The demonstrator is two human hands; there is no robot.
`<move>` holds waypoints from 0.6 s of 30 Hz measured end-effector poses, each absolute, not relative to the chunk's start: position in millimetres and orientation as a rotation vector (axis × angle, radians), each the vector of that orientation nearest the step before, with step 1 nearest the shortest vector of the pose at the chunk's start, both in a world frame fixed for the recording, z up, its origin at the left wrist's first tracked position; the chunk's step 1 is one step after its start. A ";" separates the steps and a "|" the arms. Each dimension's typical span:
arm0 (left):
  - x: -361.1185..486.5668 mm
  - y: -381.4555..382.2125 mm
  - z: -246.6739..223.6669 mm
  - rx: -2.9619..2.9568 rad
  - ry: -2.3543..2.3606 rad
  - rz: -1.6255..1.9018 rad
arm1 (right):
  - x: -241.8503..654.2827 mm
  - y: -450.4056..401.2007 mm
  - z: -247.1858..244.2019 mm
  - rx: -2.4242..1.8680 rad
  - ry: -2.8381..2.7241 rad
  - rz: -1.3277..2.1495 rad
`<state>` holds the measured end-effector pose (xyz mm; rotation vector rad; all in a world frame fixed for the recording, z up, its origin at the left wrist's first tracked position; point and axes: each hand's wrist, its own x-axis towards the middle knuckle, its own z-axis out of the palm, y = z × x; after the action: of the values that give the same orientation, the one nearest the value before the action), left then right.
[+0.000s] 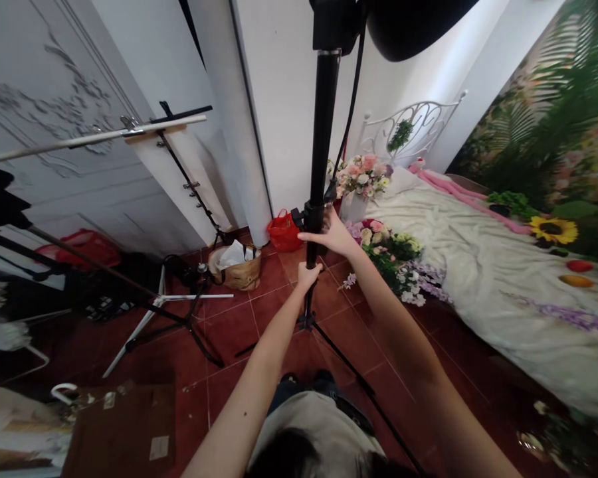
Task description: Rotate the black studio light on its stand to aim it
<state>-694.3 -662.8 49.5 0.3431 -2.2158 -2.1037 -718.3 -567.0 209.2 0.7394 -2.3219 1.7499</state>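
A black light stand rises upright in front of me, with a dark lamp head at its top and its legs spread on the floor. Low on the pole, my left hand is wrapped round it. Just above, my right hand is at the collar with the black knob; its thumb stretches across the pole and its other fingers are partly hidden behind it. A black cable hangs beside the pole.
On the right is a bed with a cream cover, with flower bunches beside it. Other stands spread their legs at the left. A woven bag and a red bag sit by the wall. A cardboard box lies lower left.
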 end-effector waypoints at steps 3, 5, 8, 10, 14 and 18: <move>-695.2 -665.9 48.5 0.339 -2.203 -2.153 | -713.6 -597.5 248.3 0.546 -2.237 1.594; -695.6 -670.2 47.7 0.262 -2.148 -2.212 | -708.9 -611.0 255.8 0.374 -2.220 1.524; -693.0 -680.2 43.3 0.034 -2.071 -2.228 | -706.0 -623.2 256.6 0.158 -2.128 1.489; -689.0 -687.4 36.4 -0.118 -2.106 -2.164 | -706.4 -627.7 258.5 0.096 -2.049 1.489; -684.2 -695.0 15.5 -0.157 -2.263 -2.000 | -712.1 -624.2 267.1 0.228 -2.028 1.500; -689.7 -691.3 3.0 -0.009 -2.288 -2.067 | -723.2 -601.1 266.0 0.668 -2.182 1.552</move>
<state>-689.7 -691.3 3.0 -0.0087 -2.2878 -2.0666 -723.2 -601.1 266.0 0.6684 -2.1821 1.5522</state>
